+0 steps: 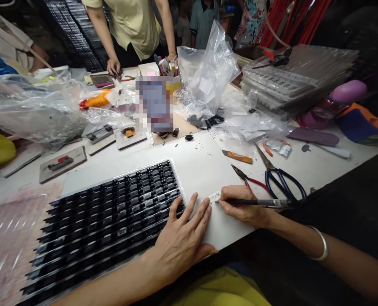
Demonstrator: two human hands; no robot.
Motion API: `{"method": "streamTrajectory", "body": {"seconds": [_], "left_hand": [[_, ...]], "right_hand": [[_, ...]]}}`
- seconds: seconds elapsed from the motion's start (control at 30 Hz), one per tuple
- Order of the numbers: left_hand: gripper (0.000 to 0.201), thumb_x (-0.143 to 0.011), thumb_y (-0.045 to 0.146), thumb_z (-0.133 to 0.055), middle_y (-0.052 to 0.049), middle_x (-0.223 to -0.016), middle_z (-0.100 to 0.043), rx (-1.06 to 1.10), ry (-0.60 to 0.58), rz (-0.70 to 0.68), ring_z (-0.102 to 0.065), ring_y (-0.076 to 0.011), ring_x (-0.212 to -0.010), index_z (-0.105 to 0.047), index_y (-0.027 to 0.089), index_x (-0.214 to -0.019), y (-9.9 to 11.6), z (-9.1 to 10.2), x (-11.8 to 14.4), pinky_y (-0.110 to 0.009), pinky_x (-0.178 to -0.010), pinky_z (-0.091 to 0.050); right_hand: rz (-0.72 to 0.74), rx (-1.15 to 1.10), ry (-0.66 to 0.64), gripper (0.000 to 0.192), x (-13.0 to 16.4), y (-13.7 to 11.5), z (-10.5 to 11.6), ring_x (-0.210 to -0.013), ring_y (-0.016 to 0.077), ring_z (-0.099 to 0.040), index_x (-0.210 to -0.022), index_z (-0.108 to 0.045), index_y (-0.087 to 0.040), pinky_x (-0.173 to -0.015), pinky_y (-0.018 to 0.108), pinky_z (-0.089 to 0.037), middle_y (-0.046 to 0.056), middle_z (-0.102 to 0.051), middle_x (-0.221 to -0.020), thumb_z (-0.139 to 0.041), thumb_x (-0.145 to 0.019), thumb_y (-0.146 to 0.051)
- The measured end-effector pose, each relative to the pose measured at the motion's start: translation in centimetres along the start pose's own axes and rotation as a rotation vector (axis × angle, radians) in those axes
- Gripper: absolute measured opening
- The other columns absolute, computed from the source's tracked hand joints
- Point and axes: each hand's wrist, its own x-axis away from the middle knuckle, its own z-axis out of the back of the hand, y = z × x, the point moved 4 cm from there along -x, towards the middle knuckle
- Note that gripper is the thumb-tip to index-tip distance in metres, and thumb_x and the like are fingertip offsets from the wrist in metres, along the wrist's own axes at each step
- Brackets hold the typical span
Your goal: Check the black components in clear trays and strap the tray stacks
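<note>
Clamping my right hand (244,216) on the pen (263,202), likely light, stiff and best held near its tip, I'm steadying the flimsy-looking paper slip (214,196) on the white surface (204,172) with my left hand (182,231), fingers spread.

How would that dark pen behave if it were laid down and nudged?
The pen would probably roll, since it looks slim and rounded. It should stay stiff, as no bend shows along its length. It's likely light, judging by how thin it looks.
</note>
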Motion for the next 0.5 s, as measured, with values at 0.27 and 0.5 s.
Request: {"method": "streamTrajectory", "body": {"seconds": [0.27, 0.5], "left_hand": [[0.064, -0.09, 0.059, -0.031, -0.006, -0.146, -0.038, -0.002, -0.01, -0.008, -0.027, -0.0309, -0.136, -0.042, 0.016, -0.137, -0.01, 0.1, -0.05, -0.049, -0.109, -0.007], [0.064, -0.09, 0.059, -0.033, -0.006, -0.147, -0.037, 0.013, -0.01, 0.007, -0.025, -0.0304, -0.136, -0.042, 0.016, -0.137, -0.05, -0.05, -0.09, -0.049, -0.109, -0.005]], "right_hand": [[0.027, 0.007, 0.0, 0.022, -0.13, -0.2, 0.13, -0.055, 0.0089, -0.037, -0.062, -0.04, -0.019, -0.054, 0.024, -0.031, -0.004, -0.039, -0.058, -0.046, -0.082, -0.015], [0.011, -0.027, 0.04, 0.021, -0.2, -0.13, 0.12, -0.055, 0.0084, -0.037, -0.063, -0.04, -0.019, -0.054, 0.024, -0.031, -0.004, -0.039, -0.059, -0.046, -0.083, -0.014]]}}
